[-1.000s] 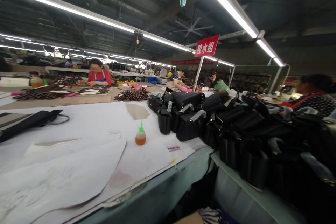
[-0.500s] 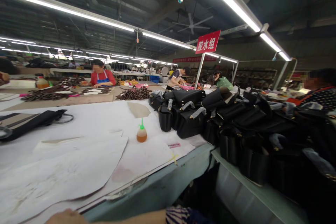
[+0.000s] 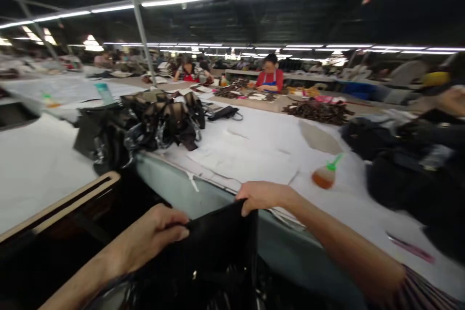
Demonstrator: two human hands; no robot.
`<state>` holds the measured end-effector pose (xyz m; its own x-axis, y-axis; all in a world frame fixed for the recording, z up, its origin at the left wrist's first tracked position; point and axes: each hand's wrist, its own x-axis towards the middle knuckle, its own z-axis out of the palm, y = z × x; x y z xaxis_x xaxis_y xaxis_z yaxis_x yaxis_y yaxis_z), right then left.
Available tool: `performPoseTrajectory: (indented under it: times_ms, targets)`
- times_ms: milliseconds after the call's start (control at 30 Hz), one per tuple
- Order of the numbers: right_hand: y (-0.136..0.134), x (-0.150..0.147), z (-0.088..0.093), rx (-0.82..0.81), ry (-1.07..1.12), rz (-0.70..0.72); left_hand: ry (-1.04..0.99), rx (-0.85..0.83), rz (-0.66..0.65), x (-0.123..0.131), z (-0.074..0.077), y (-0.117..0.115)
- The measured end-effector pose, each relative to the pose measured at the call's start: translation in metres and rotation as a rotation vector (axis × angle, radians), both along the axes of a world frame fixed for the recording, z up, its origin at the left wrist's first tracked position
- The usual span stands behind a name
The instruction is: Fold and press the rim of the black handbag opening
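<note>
A black bag (image 3: 214, 237) hangs low in front of me, with small metal fittings on its side. My left hand (image 3: 156, 232) pinches its upper edge from the left. At the upper right corner my right hand (image 3: 261, 196) grips the same edge, thumb on the near side. The bag's lower part runs out of view in the dark below. Beyond my right forearm, a squeeze bottle (image 3: 324, 175) with a green spout and amber liquid leans on the white-covered table (image 3: 247, 155).
Black bags (image 3: 160, 121) crowd the table's left end, and more dark bags (image 3: 410, 174) are heaped at right. A pink-handled tool (image 3: 412, 248) lies near the right edge. A pale wooden frame (image 3: 72, 203) stands at left. A person in red (image 3: 269, 77) sits across the table.
My view has swung left. Both hands are now in view holding the black bag by its edge; earlier only one blurred forearm showed along the bottom.
</note>
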<state>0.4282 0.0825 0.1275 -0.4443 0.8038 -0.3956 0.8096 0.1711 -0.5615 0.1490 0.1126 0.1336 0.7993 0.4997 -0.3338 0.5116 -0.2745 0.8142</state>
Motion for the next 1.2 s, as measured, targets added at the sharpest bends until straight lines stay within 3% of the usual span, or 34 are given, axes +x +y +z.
performPoseTrajectory:
  times_ms: [267, 433, 567, 733, 833, 1033, 1200]
  targets:
    - [0.007, -0.013, -0.001, -0.142, -0.069, -0.043, -0.129, -0.214, 0.13, -0.01, -0.013, 0.003]
    - [0.01, -0.02, -0.004, -0.072, -0.105, -0.066, -0.188, -0.28, 0.139, -0.015, -0.017, 0.001]
    - [0.002, -0.033, 0.006, 0.175, -0.052, -0.043, -0.197, -0.237, 0.116, -0.014, -0.016, -0.001]
    - [0.001, -0.038, 0.013, 0.035, 0.171, -0.041, -0.197, -0.194, 0.101, -0.014, -0.011, -0.002]
    - [0.0, -0.038, 0.015, -0.017, 0.172, -0.041, -0.18, -0.183, 0.118, -0.014, -0.009, -0.004]
    - [-0.014, -0.059, 0.029, 0.39, 0.105, -0.019, -0.138, -0.095, 0.117, -0.012, -0.009, -0.006]
    - [-0.019, -0.073, 0.022, 0.34, 0.161, -0.04, -0.143, -0.052, 0.123, -0.012, -0.01, -0.007]
